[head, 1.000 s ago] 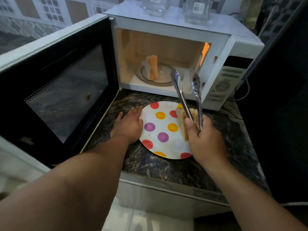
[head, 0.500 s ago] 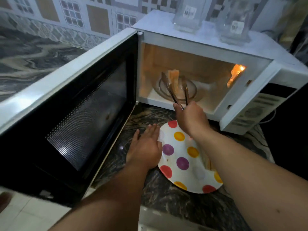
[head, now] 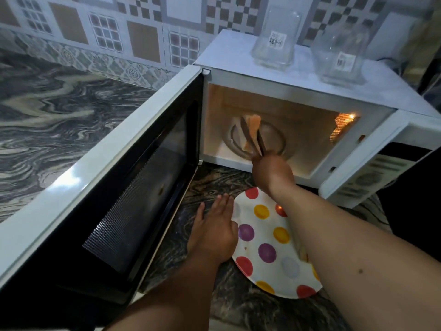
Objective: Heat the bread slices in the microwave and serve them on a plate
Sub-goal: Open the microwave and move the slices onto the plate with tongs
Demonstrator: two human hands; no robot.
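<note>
The white microwave stands lit inside, its door swung wide to the left. A bread slice stands upright on the glass turntable. My right hand reaches into the cavity, shut on metal tongs whose arms sit on either side of that slice. My left hand lies flat on the counter with its fingers apart, touching the left rim of the polka-dot plate. Another bread slice on the plate is mostly hidden behind my right forearm.
Two clear glass jars stand on top of the microwave. The control panel is at the right. The dark marbled counter stretches left behind the door, with a tiled wall at the back.
My right hand has carried the tongs from above the plate into the microwave, and they now sit around the upright slice. My left hand has stayed at the plate's rim.
</note>
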